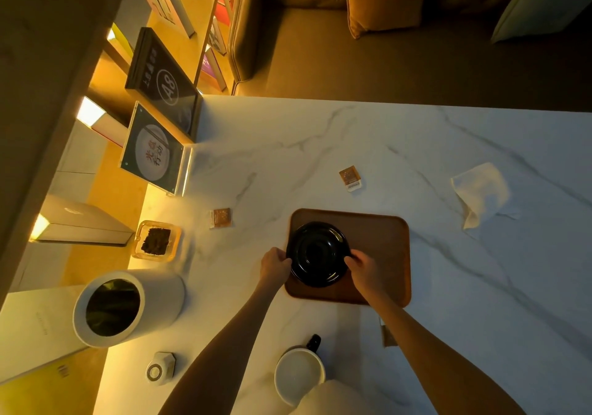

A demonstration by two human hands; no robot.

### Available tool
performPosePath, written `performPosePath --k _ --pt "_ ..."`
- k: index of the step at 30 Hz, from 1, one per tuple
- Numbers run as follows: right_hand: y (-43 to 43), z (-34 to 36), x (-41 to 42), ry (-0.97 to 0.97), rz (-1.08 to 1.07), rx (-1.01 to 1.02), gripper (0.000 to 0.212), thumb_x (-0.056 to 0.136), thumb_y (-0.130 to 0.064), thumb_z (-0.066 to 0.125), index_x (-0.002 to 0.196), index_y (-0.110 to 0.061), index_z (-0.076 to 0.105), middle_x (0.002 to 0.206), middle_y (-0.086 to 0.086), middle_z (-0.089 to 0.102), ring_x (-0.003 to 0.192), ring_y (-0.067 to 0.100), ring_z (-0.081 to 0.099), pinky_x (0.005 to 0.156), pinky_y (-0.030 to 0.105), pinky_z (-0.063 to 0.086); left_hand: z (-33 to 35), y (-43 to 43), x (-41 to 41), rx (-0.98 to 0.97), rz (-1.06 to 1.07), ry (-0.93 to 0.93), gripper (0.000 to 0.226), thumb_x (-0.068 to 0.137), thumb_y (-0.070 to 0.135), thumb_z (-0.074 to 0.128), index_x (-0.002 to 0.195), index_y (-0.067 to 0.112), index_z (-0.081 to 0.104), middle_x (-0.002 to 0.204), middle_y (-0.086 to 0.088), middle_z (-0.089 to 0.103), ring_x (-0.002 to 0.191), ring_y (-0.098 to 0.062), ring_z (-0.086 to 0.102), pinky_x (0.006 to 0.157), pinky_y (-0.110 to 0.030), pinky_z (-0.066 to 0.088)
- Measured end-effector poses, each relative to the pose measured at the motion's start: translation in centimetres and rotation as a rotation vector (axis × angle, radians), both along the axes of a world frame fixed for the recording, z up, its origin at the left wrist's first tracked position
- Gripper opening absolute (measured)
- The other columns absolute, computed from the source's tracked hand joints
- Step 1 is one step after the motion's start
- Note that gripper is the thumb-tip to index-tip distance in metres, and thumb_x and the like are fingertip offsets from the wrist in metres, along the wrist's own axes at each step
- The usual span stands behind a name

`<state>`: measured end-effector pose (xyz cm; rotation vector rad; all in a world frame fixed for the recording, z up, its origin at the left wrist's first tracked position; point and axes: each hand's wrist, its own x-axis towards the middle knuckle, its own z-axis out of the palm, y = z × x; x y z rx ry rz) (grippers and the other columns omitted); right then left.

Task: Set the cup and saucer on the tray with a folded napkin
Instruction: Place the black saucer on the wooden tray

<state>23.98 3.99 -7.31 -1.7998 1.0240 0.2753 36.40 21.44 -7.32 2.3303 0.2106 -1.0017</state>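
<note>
Over the marble table [320,145], I see both bare forearms reaching forward to the brown tray [381,248]. On its left half sits the black saucer [317,254], gripped at opposite rims: my left hand [275,265] curls its fingers closed on the left edge, my right hand [363,267] pinches the right edge. The white napkin [480,193] lies crumpled on the table, well apart to the right. The cup [299,374], white inside with a dark handle, stands near the front edge, between the arms.
</note>
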Motion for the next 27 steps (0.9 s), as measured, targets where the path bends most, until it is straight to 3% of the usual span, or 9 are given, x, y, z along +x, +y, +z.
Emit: performPosePath --k 2,7,11,14,16,19,21,24,27 --pt "0.0 0.1 0.0 0.008 0.008 -0.003 0.031 0.096 -0.018 0.049 0.124 -0.005 0.056 0.091 -0.001 0.061 0.073 -0.002 0.055 0.060 0.011 0.038 0.0 0.0 0.0 -0.007 0.013 0.011 0.018 0.087 0.010 0.058 0.105 0.007 0.058 0.104 -0.011 0.061 0.093 -0.024 0.059 0.076 -0.033 0.049" --pt "-0.2 0.4 0.1 0.033 0.025 0.020 0.034 0.096 -0.019 0.050 0.127 -0.005 0.054 0.110 0.013 0.065 0.078 0.002 0.055 0.062 0.011 0.038 0.2 0.1 -0.2 -0.036 0.040 0.027 0.016 0.089 0.012 0.058 0.104 0.011 0.056 0.104 -0.009 0.061 0.091 -0.021 0.057 0.080 -0.034 0.051" --pt "-0.3 1.2 -0.1 0.058 0.032 0.097 0.036 0.097 -0.021 0.049 0.129 -0.006 0.051 0.102 0.006 0.064 0.080 0.004 0.058 0.062 0.013 0.041 0.8 0.6 -0.8 -0.073 0.054 0.039 0.019 0.094 0.020 0.055 0.111 0.013 0.053 0.105 -0.008 0.061 0.083 -0.014 0.056 0.073 -0.030 0.049" --pt "0.2 2.1 -1.2 0.091 0.005 0.174 0.038 0.097 -0.023 0.048 0.131 -0.006 0.048 0.105 0.010 0.066 0.093 0.019 0.065 0.080 0.030 0.054 1.9 1.5 -1.7 -0.123 0.095 0.086 0.033 0.095 0.026 0.053 0.123 0.011 0.046 0.107 -0.009 0.059 0.089 -0.019 0.059 0.082 -0.035 0.053" --pt "0.8 2.6 -2.4 0.111 -0.035 0.187 0.039 0.096 -0.023 0.049 0.132 -0.006 0.048 0.112 0.014 0.065 0.103 0.025 0.063 0.092 0.038 0.051 2.6 2.5 -2.4 -0.142 0.101 0.104 0.040 0.095 0.027 0.054 0.130 0.010 0.043 0.116 -0.014 0.058 0.103 -0.028 0.060 0.092 -0.039 0.053" --pt "2.2 3.6 -4.8 0.106 -0.061 0.181 0.037 0.095 -0.020 0.051 0.129 -0.007 0.052 0.118 0.016 0.063 0.106 0.028 0.062 0.096 0.043 0.050 3.8 4.7 -3.7 -0.154 0.078 0.122 0.038 0.096 0.022 0.052 0.130 0.007 0.047 0.123 -0.017 0.056 0.113 -0.033 0.057 0.100 -0.045 0.050" --pt "3.2 4.3 -6.7 0.088 -0.058 0.169 0.035 0.094 -0.016 0.052 0.127 -0.005 0.054 0.118 0.018 0.063 0.107 0.030 0.061 0.097 0.044 0.049 4.5 6.4 -4.8 -0.192 0.094 0.150 0.033 0.096 0.019 0.051 0.125 0.004 0.052 0.117 -0.020 0.058 0.103 -0.033 0.059 0.094 -0.040 0.052" --pt "5.0 5.3 -9.5 0.103 -0.040 0.138 0.031 0.096 -0.019 0.051 0.123 -0.007 0.058 0.112 0.017 0.066 0.105 0.029 0.061 0.093 0.040 0.048 5.9 8.9 -6.8 -0.235 0.137 0.167 0.028 0.096 0.012 0.050 0.121 -0.002 0.054 0.100 -0.018 0.058 0.083 -0.027 0.053 0.072 -0.033 0.048" --pt "6.6 6.0 -11.8 0.103 -0.057 0.127 0.030 0.097 -0.022 0.050 0.117 -0.003 0.061 0.108 0.021 0.067 0.103 0.034 0.062 0.096 0.045 0.047 7.1 11.2 -8.8 -0.267 0.159 0.184 0.027 0.096 0.007 0.048 0.120 -0.004 0.054 0.096 -0.018 0.056 0.076 -0.024 0.050 0.062 -0.027 0.043"
